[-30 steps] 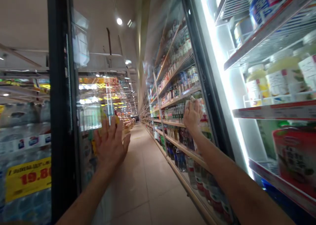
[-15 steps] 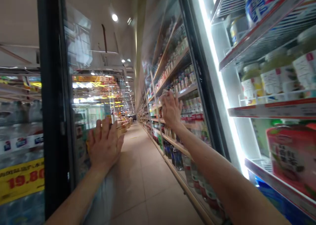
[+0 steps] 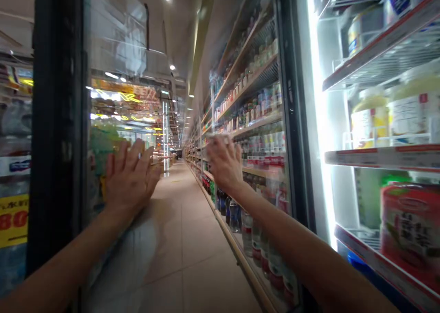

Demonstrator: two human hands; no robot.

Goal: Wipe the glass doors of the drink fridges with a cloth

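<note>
A glass cooler door (image 3: pixel 172 239) with a dark frame stands swung open in front of me. My left hand (image 3: pixel 129 178) lies flat on the glass at the left, fingers spread. My right hand (image 3: pixel 225 164) presses against the pane farther right, its fingers blurred by motion. A thin pale cloth (image 3: pixel 219 136) shows at those fingertips; most of it is hidden behind the hand.
To the right, lit cooler shelves (image 3: pixel 381 156) hold bottles and a red pack (image 3: pixel 410 230). Wrapped bottles and a yellow price sign (image 3: pixel 13 219) stand at far left. Through the glass show an aisle floor and long drink shelves.
My right hand has moved left across the glass. The left hand stays flat on the pane. The view has shifted, and the cooler shelves sit farther right.
</note>
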